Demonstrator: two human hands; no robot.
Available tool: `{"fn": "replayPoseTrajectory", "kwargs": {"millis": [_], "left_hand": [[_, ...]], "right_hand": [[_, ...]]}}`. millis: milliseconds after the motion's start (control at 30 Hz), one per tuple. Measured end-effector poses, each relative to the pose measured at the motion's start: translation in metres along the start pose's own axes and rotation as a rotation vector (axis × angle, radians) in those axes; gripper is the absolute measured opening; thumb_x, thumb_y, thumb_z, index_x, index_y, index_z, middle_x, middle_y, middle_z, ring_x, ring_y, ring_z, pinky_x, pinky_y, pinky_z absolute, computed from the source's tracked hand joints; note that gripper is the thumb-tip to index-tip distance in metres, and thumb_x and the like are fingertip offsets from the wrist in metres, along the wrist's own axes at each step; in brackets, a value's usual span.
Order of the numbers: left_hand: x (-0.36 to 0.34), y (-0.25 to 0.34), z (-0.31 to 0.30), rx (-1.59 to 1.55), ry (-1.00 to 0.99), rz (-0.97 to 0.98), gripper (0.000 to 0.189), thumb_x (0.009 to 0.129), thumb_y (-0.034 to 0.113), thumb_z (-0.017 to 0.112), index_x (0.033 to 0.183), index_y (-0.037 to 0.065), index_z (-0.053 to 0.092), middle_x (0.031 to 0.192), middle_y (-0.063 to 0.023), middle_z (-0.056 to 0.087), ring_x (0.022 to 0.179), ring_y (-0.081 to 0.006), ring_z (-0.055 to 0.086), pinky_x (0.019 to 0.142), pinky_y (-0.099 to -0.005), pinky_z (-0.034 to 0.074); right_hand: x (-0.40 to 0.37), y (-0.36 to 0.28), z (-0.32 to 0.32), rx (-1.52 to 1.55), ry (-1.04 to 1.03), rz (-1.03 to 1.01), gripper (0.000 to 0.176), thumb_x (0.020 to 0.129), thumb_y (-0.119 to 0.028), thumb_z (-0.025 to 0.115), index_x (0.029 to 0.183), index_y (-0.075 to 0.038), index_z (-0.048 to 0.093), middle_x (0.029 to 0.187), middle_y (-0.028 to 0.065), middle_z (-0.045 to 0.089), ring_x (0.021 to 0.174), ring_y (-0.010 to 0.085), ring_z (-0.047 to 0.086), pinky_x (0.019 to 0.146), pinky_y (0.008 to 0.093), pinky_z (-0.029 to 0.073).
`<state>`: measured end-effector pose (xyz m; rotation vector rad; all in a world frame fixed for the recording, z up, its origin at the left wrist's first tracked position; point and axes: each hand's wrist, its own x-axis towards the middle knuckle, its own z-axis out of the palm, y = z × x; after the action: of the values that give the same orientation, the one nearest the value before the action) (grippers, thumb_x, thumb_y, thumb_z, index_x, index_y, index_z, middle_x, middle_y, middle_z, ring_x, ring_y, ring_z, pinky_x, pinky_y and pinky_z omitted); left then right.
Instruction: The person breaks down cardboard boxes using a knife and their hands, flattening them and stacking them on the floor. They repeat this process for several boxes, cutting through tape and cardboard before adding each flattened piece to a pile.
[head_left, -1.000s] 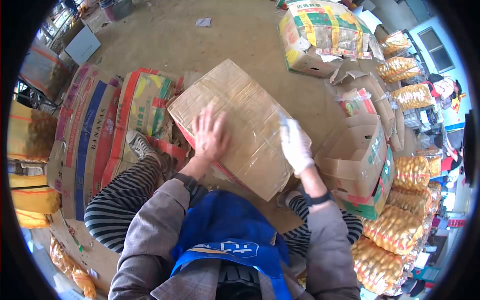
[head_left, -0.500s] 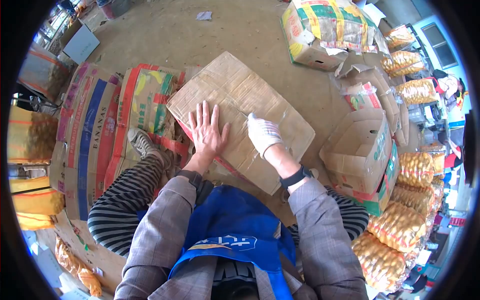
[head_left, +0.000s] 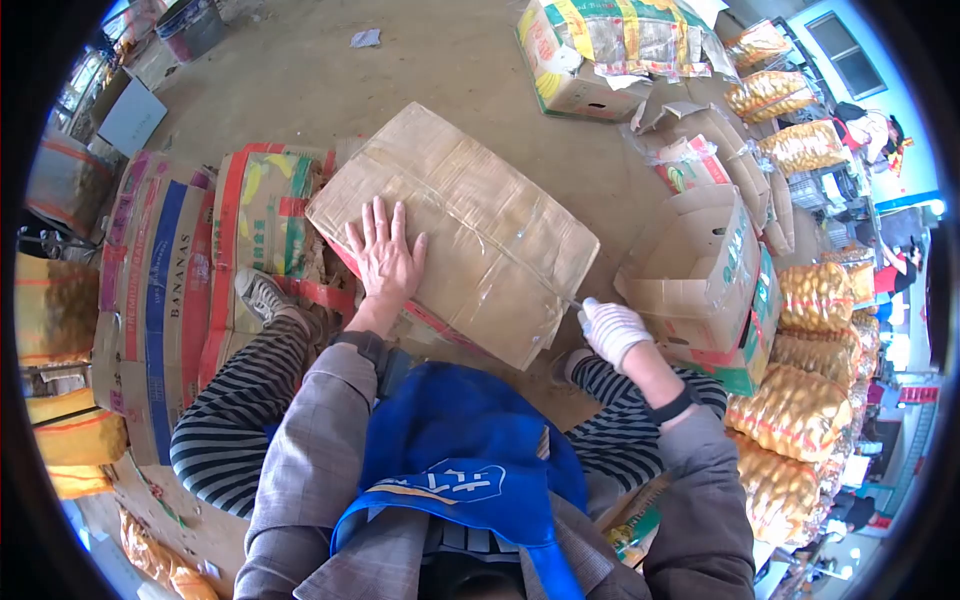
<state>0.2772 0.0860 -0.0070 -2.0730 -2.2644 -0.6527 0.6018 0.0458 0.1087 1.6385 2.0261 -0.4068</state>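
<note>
A worn brown cardboard box (head_left: 470, 225) lies before me, its broad taped face upward. My left hand (head_left: 386, 262), bare, presses flat on its left part with fingers spread. My right hand (head_left: 612, 328), in a white knit glove, is closed at the box's right edge. From that fist a thin, dark tip of a small knife (head_left: 574, 303) pokes out toward the end of the seam; its handle is hidden in the glove. The seam (head_left: 480, 235) runs lengthwise across the face, with shiny bits of tape along it.
Flattened banana cartons (head_left: 170, 310) stand at my left, my shoe against one. To the right is an open carton (head_left: 690, 275), with mesh sacks of onion-like produce (head_left: 795, 400) beyond. A taped carton (head_left: 600, 60) sits farther ahead. People are at the far right.
My right hand has moved from the middle of the box along the seam to its right edge. My left hand stays flat on the cardboard. The view has shifted slightly.
</note>
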Motion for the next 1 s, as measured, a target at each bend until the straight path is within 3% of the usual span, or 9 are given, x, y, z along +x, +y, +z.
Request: {"fn": "replayPoseTrajectory", "kwargs": {"millis": [100, 200, 300, 433, 533, 633, 667, 800, 1000], "left_hand": [[-0.001, -0.005, 0.002, 0.034, 0.009, 0.020, 0.061, 0.087, 0.042, 0.050, 0.137, 0.007, 0.042, 0.146, -0.0213, 0.030, 0.138, -0.0374, 0.022, 0.110, -0.0593, 0.010], [0.000, 0.004, 0.003, 0.072, -0.005, 0.022, 0.058, 0.089, 0.038, 0.049, 0.138, 0.008, 0.040, 0.147, -0.0211, 0.028, 0.138, -0.0388, 0.021, 0.107, -0.0628, 0.011], [0.004, 0.027, -0.008, -0.015, -0.089, 0.202, 0.058, 0.088, 0.034, 0.053, 0.137, 0.008, 0.040, 0.145, -0.0214, 0.030, 0.138, -0.0388, 0.022, 0.107, -0.0634, 0.012], [0.007, 0.063, 0.010, -0.184, -0.090, 0.543, 0.043, 0.085, 0.034, 0.057, 0.116, 0.004, 0.057, 0.132, -0.0237, 0.043, 0.126, -0.0391, 0.038, 0.107, -0.0627, 0.016], [0.026, 0.071, 0.008, -0.214, -0.155, 0.633, 0.033, 0.083, 0.033, 0.060, 0.093, 0.001, 0.061, 0.106, -0.0204, 0.057, 0.104, -0.0358, 0.052, 0.100, -0.0554, 0.032], [0.038, 0.075, -0.006, -0.330, -0.190, 0.619, 0.026, 0.081, 0.027, 0.064, 0.078, 0.003, 0.056, 0.084, -0.0160, 0.054, 0.090, -0.0329, 0.052, 0.085, -0.0476, 0.042], [0.035, 0.074, -0.002, -0.318, 0.007, 0.724, 0.028, 0.081, 0.029, 0.064, 0.073, 0.005, 0.053, 0.074, -0.0140, 0.055, 0.081, -0.0325, 0.055, 0.071, -0.0460, 0.043], [0.000, 0.066, -0.023, -0.359, -0.058, 0.742, 0.032, 0.080, 0.029, 0.066, 0.067, 0.007, 0.048, 0.063, -0.0106, 0.052, 0.059, -0.0306, 0.055, 0.056, -0.0421, 0.046], [-0.038, 0.053, -0.072, -0.323, -0.044, 0.732, 0.032, 0.076, 0.027, 0.071, 0.068, 0.006, 0.048, 0.065, -0.0098, 0.052, 0.060, -0.0276, 0.056, 0.053, -0.0383, 0.047]], "right_hand": [[-0.012, 0.006, -0.045, -0.057, -0.026, 0.067, 0.028, 0.092, -0.028, 0.044, 0.092, -0.005, 0.059, 0.085, 0.0206, 0.066, 0.084, 0.0364, 0.064, 0.074, 0.0447, 0.051], [0.029, 0.005, -0.050, 0.248, 0.242, -0.004, 0.032, 0.089, -0.035, 0.050, 0.094, -0.006, 0.062, 0.084, 0.0195, 0.066, 0.082, 0.0368, 0.063, 0.072, 0.0444, 0.049], [0.109, 0.000, -0.013, 0.465, 0.213, -0.080, 0.039, 0.079, -0.041, 0.066, 0.095, -0.005, 0.063, 0.085, 0.0194, 0.066, 0.082, 0.0358, 0.063, 0.071, 0.0449, 0.047], [0.136, -0.003, -0.001, 0.490, 0.137, -0.062, 0.041, 0.070, -0.037, 0.076, 0.091, -0.003, 0.065, 0.088, 0.0189, 0.066, 0.083, 0.0348, 0.063, 0.073, 0.0433, 0.048], [0.140, -0.006, -0.002, 0.365, 0.194, -0.006, 0.042, 0.068, -0.036, 0.077, 0.093, -0.003, 0.066, 0.091, 0.0195, 0.066, 0.087, 0.0340, 0.064, 0.075, 0.0416, 0.049], [0.150, -0.001, 0.005, 0.455, 0.103, -0.022, 0.044, 0.067, -0.036, 0.078, 0.096, -0.005, 0.066, 0.093, 0.0195, 0.066, 0.088, 0.0345, 0.063, 0.076, 0.0414, 0.049], [0.150, 0.002, 0.004, 0.390, 0.120, -0.096, 0.046, 0.066, -0.037, 0.079, 0.098, -0.006, 0.067, 0.093, 0.0184, 0.066, 0.088, 0.0344, 0.063, 0.077, 0.0410, 0.049], [0.140, -0.016, -0.012, 0.326, 0.042, -0.112, 0.047, 0.064, -0.037, 0.080, 0.099, -0.009, 0.067, 0.095, 0.0158, 0.067, 0.089, 0.0317, 0.064, 0.078, 0.0409, 0.049], [0.136, -0.053, -0.013, 0.410, 0.011, -0.173, 0.046, 0.063, -0.034, 0.080, 0.098, -0.008, 0.066, 0.098, 0.0152, 0.067, 0.094, 0.0315, 0.063, 0.081, 0.0406, 0.049]]}}
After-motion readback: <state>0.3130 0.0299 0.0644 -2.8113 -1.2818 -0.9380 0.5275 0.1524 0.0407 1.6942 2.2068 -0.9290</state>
